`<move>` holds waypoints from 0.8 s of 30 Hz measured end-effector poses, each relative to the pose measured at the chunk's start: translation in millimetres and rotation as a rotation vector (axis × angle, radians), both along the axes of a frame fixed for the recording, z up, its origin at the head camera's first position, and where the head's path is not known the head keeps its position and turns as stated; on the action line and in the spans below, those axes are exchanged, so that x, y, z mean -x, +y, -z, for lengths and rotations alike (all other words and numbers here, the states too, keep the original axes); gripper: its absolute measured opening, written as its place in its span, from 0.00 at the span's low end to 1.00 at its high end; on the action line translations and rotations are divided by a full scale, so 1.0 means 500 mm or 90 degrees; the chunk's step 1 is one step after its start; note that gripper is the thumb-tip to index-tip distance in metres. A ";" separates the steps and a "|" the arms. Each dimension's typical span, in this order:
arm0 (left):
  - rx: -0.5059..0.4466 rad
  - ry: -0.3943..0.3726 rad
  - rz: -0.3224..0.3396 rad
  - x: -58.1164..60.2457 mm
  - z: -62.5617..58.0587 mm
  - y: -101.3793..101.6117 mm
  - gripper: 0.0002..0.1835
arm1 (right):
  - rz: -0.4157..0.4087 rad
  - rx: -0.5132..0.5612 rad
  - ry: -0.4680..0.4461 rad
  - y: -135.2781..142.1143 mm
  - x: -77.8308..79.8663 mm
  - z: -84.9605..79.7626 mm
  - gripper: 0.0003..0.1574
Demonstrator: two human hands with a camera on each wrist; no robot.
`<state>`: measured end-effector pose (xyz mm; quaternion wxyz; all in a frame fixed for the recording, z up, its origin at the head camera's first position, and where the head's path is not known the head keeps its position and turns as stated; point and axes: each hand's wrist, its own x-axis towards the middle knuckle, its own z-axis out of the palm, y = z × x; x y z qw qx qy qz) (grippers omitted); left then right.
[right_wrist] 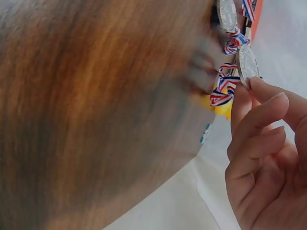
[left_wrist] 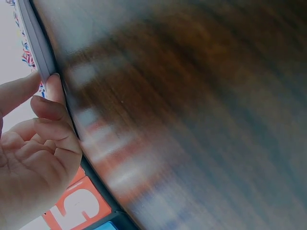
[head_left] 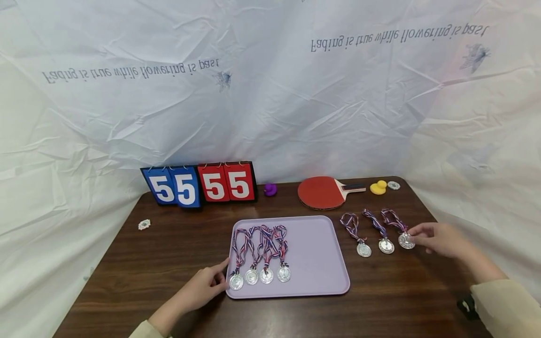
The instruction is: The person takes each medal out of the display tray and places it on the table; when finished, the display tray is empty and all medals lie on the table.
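My left hand [head_left: 202, 287] pinches the left rim of a lilac tray [head_left: 313, 263] between thumb and forefinger; the left wrist view shows the tray edge [left_wrist: 39, 45] between those fingertips. Several silver medals [head_left: 266, 275] with red, white and blue ribbons lie in a row on the tray's left half. To the right of the tray are three more. My right hand [head_left: 437, 239] pinches the rightmost medal [head_left: 406, 241] by its edge, its ribbon trailing away on the table. Beside it lie the middle medal [head_left: 386, 246] and the left one [head_left: 364, 249].
Along the back of the brown table [head_left: 169, 253] stand a flip scoreboard [head_left: 198, 185], a purple duck [head_left: 270, 189], a red table tennis bat [head_left: 321, 192], a yellow duck [head_left: 378, 188] and a white chip [head_left: 393, 185]. Another chip [head_left: 144, 224] lies at left. A dark object [head_left: 467, 306] is by the right sleeve.
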<state>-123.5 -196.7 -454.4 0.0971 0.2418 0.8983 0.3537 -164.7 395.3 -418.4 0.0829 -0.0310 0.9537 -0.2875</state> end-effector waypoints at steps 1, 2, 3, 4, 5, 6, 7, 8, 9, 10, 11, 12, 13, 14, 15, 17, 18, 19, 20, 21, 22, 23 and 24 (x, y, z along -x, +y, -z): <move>0.000 -0.002 0.000 0.000 -0.001 0.000 0.31 | -0.001 0.000 -0.007 0.000 -0.002 0.002 0.21; 0.001 -0.003 -0.001 -0.001 -0.002 0.001 0.31 | 0.000 0.003 -0.014 0.000 -0.003 0.004 0.22; 0.000 -0.005 -0.001 -0.001 -0.003 0.001 0.31 | -0.003 0.004 -0.018 0.000 -0.004 0.006 0.22; 0.000 -0.008 -0.003 -0.001 -0.004 0.001 0.31 | -0.005 0.011 -0.022 0.000 -0.005 0.008 0.21; 0.000 -0.009 -0.003 -0.002 -0.004 0.001 0.31 | -0.006 0.017 -0.025 0.000 -0.006 0.011 0.21; 0.000 -0.009 -0.003 -0.002 -0.004 0.001 0.31 | -0.005 0.025 -0.029 0.000 -0.007 0.014 0.21; 0.000 -0.007 -0.003 -0.002 -0.004 0.001 0.31 | -0.005 0.034 -0.032 0.000 -0.008 0.017 0.21; 0.000 -0.007 -0.003 -0.002 -0.003 0.001 0.31 | -0.004 0.041 -0.035 0.001 -0.008 0.021 0.20; -0.001 -0.006 -0.003 -0.001 -0.002 0.000 0.31 | -0.005 0.046 -0.038 0.001 -0.008 0.025 0.20; 0.000 -0.005 -0.003 0.000 -0.001 0.000 0.31 | -0.005 0.053 -0.039 0.002 -0.007 0.028 0.19; 0.000 -0.006 -0.004 0.000 0.000 -0.001 0.31 | -0.001 0.054 -0.045 0.003 -0.006 0.030 0.19; 0.001 -0.004 -0.004 0.000 0.002 -0.001 0.31 | 0.004 0.053 -0.051 0.003 -0.005 0.032 0.19; 0.000 -0.003 -0.004 0.001 0.002 -0.002 0.31 | 0.010 0.051 -0.057 0.004 -0.004 0.034 0.19; -0.001 -0.003 -0.003 0.001 0.003 -0.002 0.31 | 0.009 0.048 -0.060 0.006 -0.004 0.035 0.19; -0.001 -0.001 -0.002 0.001 0.004 -0.002 0.31 | 0.010 0.048 -0.064 0.007 -0.003 0.037 0.18; -0.001 0.001 0.000 0.001 0.004 -0.002 0.31 | 0.017 0.048 -0.075 0.010 -0.002 0.041 0.18; -0.001 0.004 0.002 0.001 0.004 -0.002 0.31 | 0.018 0.052 -0.077 0.012 -0.003 0.043 0.18; 0.001 0.004 0.002 0.001 0.004 -0.002 0.31 | 0.019 0.056 -0.078 0.013 -0.002 0.045 0.17; 0.003 0.003 0.001 0.001 0.004 -0.002 0.31 | 0.017 0.060 -0.078 0.014 -0.002 0.048 0.17; 0.005 0.003 0.000 0.001 0.004 -0.002 0.31 | 0.021 0.062 -0.078 0.015 -0.002 0.050 0.17; 0.006 0.001 -0.001 0.001 0.004 -0.002 0.31 | 0.027 0.061 -0.079 0.015 -0.001 0.051 0.16; 0.007 0.000 -0.002 0.001 0.005 -0.002 0.31 | 0.034 0.063 -0.081 0.015 0.000 0.052 0.16; 0.009 0.000 -0.003 0.002 0.005 -0.002 0.31 | 0.034 0.064 -0.080 0.016 0.000 0.053 0.16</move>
